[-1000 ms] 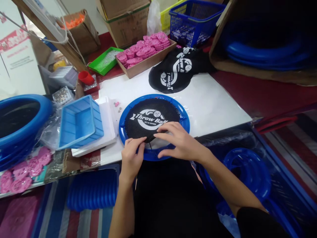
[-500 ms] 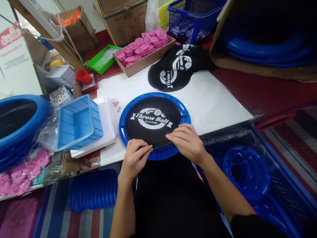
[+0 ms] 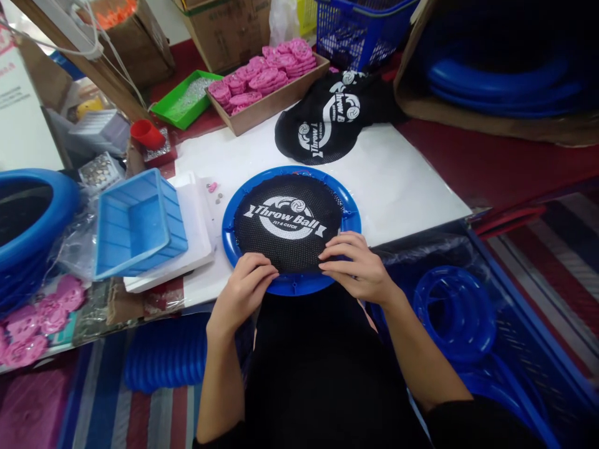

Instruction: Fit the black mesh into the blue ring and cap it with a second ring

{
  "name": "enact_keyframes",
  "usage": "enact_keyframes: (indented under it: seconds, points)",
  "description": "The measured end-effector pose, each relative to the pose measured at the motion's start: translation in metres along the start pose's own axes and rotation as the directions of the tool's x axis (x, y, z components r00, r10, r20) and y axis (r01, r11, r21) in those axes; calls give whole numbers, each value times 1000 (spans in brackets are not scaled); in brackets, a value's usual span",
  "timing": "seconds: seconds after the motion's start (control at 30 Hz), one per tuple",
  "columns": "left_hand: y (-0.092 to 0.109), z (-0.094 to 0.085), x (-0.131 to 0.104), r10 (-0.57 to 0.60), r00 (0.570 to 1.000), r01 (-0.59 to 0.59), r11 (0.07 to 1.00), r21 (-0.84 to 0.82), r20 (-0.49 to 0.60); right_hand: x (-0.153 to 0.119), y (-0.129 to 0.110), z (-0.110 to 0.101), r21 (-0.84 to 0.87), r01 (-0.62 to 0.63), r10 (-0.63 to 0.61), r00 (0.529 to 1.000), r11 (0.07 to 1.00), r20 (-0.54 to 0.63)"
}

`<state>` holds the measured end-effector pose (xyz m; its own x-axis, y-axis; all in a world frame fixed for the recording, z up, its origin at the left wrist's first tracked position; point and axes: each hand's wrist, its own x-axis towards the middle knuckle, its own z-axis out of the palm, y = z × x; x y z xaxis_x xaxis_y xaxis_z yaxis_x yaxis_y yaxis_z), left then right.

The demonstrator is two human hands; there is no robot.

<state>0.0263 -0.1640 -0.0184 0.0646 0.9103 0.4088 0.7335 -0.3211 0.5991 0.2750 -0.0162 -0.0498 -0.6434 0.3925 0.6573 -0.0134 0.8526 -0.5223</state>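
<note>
A round blue plastic ring (image 3: pixel 296 286) lies at the front edge of the white work surface. Inside it is a black mesh disc (image 3: pixel 290 254) printed with "Throw Ball" in white. My left hand (image 3: pixel 244 284) pinches the near-left edge of the mesh beside the ring, its fingers closed together. At the near-right edge, my right hand (image 3: pixel 358 268) has its fingertips closed on the mesh and its palm over the ring. The exact spots gripped are hidden under the fingers. More printed black mesh discs (image 3: pixel 322 134) lie overlapping beyond the ring.
To the left stands a light-blue bin (image 3: pixel 140 224) on a white foam slab (image 3: pixel 196 243). Behind are a green tray (image 3: pixel 182 103), a carton of pink pieces (image 3: pixel 266 78) and a blue basket (image 3: pixel 360 34). Blue rings (image 3: pixel 453 312) fill a crate below right.
My left hand has slid slightly left along the mesh edge, so the hands are farther apart. The camera view has shifted a little; the ring remains in front of me.
</note>
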Motion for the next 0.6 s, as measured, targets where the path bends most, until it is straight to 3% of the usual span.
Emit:
enact_keyframes:
  seconds: [0.27,0.6]
  points:
    - [-1,4,-2,5,999,-9,997,76,47,2,2,-2,37,3,-4,1000,999,11]
    - [-3,10,-3,38,998,-33,995,92,-58,8,-6,-11,33,-51,46,991,998,126]
